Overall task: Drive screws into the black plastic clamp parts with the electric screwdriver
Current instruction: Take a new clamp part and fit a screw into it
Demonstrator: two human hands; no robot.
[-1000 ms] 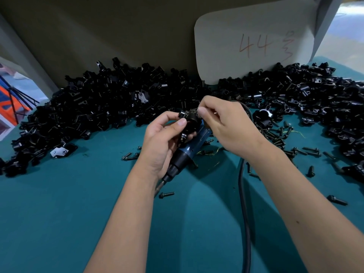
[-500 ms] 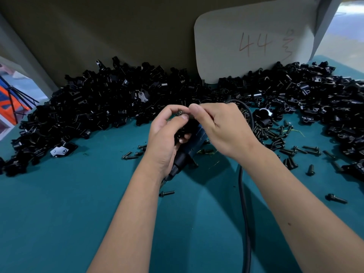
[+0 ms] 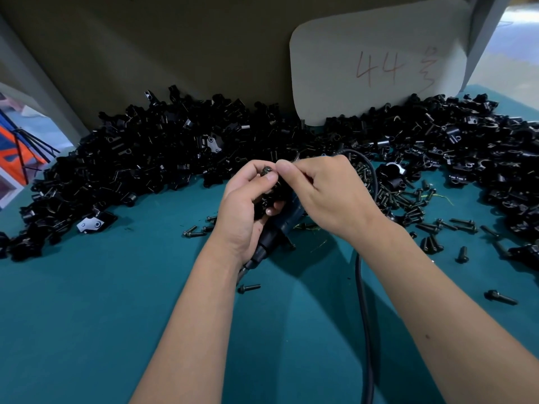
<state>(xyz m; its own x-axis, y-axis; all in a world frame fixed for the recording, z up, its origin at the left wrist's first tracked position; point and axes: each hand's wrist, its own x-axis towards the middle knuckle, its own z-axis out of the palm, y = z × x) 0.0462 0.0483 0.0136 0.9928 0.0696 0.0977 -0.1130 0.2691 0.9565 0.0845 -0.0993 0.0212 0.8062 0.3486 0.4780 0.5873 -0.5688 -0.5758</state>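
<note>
Fingers [image 3: 269, 177] of both hands pinch screw [image 3: 266, 171] over clamp part [image 3: 267, 199].

Clamp parts, screws and screwdriver on the teal worktop [image 3: 87, 330]

A black clamp part [image 3: 267, 196] sits between both hands, a screw [image 3: 266, 171] at its top; the dark blue electric screwdriver [image 3: 280, 228] lies beneath; loose screws [image 3: 408, 205] and heaped clamp parts [image 3: 151, 158] surround.

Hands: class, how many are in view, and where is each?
2. The left hand grips a black clamp part at centre. The right hand, just right of it, pinches a screw. No others appear hidden.
</note>
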